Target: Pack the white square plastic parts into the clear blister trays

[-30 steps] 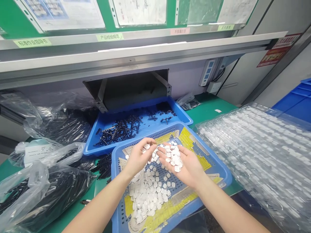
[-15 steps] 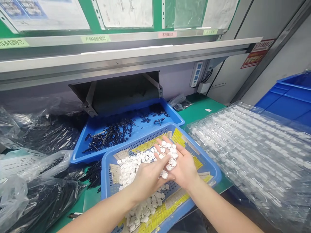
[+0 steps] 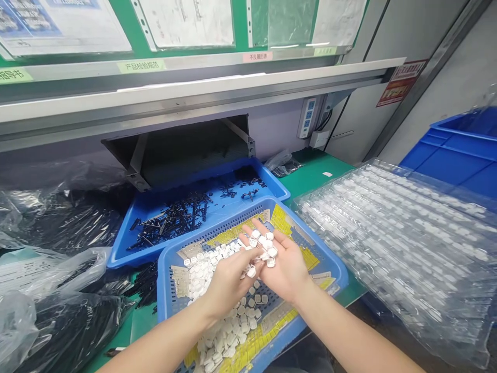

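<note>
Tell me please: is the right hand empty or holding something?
Holding something: the right hand is palm up, with small white pieces gathered on it.

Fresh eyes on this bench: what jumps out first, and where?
First, the right hand, open and palm up with white pieces on it, above the blue basket at centre, left hand right beside it. Next, the big clear-plastic stack of white rows at right. Then black parts scattered in the blue tray behind the basket.
</note>
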